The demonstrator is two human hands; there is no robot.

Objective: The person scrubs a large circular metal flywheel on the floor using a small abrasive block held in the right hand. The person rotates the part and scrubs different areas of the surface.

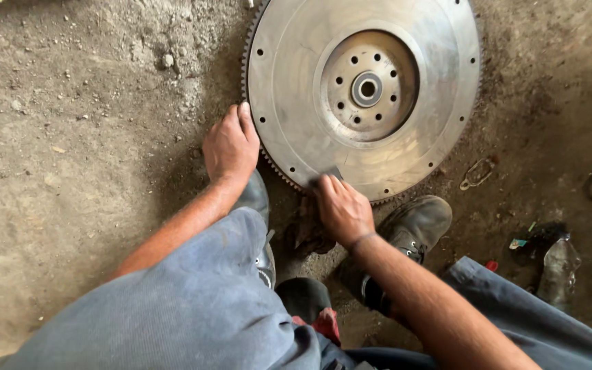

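The head camera looks straight down at a large round metal flywheel (363, 96) lying flat on a dirt floor (70, 137). Its top edge is cut off by the frame, and its toothed rim shows clearly only along the left and lower left. In the middle sits a raised hub (368, 88) with a ring of small bolt holes.

The left hand (231, 145) rests against the wheel's left rim, fingers curled together over the teeth; the fingertips are hidden, so how firmly it grips cannot be told. The right hand (342, 207) lies on the lower edge of the wheel, fingers pressed together on a small dark flat piece (329, 173), too covered by the fingers to identify.

Below the wheel, a worn black boot (416, 223) shows beside the right wrist. The other boot (258, 199) is mostly hidden behind the left forearm and a grey-blue trouser leg (200, 308). At the right, a clear plastic bottle (558, 267) lies on the floor, blurred and partly in shadow.
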